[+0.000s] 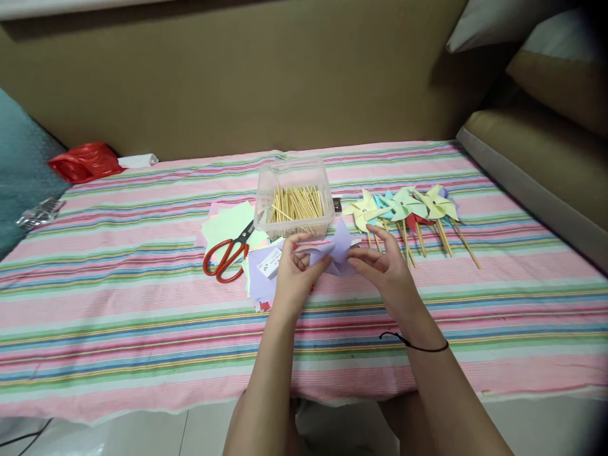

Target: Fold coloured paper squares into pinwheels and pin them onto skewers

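A purple paper pinwheel (341,248), its flaps partly folded, is held up in front of the stick box. My left hand (299,266) pinches its left side between thumb and fingers. On its right edge, my right hand (382,263) grips the paper with thumb and forefinger. Just left of my left hand lie purple paper sheets (259,278) with a small white printed box (270,263) on top. Red-handled scissors (228,252) rest on pale green paper squares (228,221) farther left.
A clear plastic box (292,174) holds many wooden sticks (299,206). Finished pinwheels (403,204) on sticks lie to the right. A red plastic bag (88,163) sits at the far left. A striped cloth (142,304) covers the surface; cushions (541,152) border the right.
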A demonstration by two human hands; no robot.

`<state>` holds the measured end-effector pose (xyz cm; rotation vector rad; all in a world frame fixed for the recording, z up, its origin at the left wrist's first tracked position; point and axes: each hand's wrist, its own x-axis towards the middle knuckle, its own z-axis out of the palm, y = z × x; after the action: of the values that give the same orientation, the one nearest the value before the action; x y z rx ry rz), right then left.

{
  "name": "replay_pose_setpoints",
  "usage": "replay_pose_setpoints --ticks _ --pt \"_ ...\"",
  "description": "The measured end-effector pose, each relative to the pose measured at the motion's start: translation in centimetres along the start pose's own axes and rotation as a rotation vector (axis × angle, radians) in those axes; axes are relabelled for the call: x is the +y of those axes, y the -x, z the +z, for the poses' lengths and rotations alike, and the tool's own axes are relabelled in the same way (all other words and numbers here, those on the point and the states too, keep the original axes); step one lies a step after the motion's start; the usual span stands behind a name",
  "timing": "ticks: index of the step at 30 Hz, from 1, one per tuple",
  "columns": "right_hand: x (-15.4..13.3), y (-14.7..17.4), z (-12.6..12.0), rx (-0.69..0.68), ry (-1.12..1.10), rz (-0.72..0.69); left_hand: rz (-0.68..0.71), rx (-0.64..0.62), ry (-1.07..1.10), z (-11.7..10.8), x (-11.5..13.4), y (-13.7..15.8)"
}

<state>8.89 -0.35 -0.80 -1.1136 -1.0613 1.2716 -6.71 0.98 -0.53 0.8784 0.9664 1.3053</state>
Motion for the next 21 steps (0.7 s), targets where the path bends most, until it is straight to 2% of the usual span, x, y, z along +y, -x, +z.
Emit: replay_pose_setpoints --ticks 8,11,21 --pt "0.3 0.0 -0.4 0.129 -0.018 -0.029 -0.028 0.008 0.115 -0.5 0.6 0.2" --pt "0.5 0.2 -0.7 0.168 -0.014 -0.022 -0.045 0.055 0.174 -1.3 1.1 0.1" --pt "1.5 0.9 -0.2 0.143 0.057 -0.031 -0.009 0.119 0.562 -4.0 2.5 0.8"
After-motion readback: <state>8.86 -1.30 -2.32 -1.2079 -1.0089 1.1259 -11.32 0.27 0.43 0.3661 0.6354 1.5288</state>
